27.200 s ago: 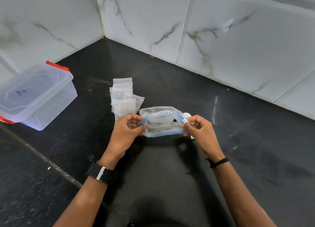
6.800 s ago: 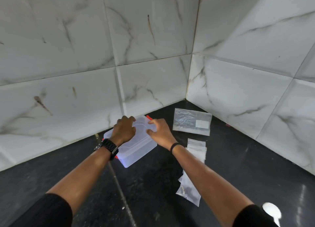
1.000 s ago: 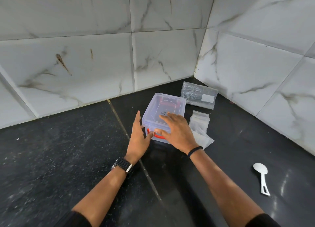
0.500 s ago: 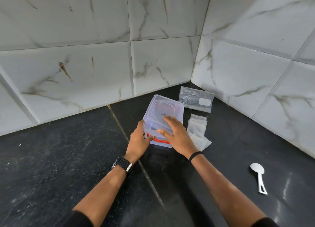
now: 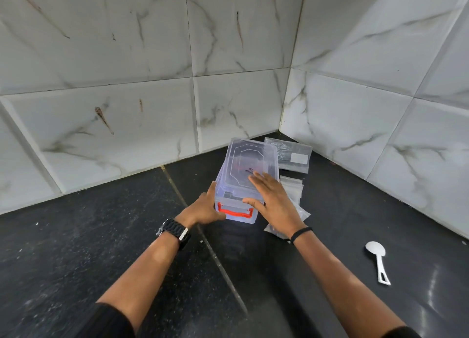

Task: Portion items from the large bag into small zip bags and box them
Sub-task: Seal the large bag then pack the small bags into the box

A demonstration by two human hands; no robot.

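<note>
The clear plastic box [image 5: 247,175] sits lidded on the dark counter [image 5: 76,261] toward the far corner. The right hand [image 5: 272,200] lies flat on its lid, fingers straight and spread. The left hand [image 5: 204,208] touches the box's near-left corner — thumb up along the wall, its other fingers hidden. Small zip bags [image 5: 294,193] lie just right; the large bag [image 5: 291,157] lies beyond, and a white spoon [image 5: 378,259] well apart — near right.

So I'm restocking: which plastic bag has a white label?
The large clear plastic bag in the corner behind the box; the small zip bags are unlabelled.
</note>
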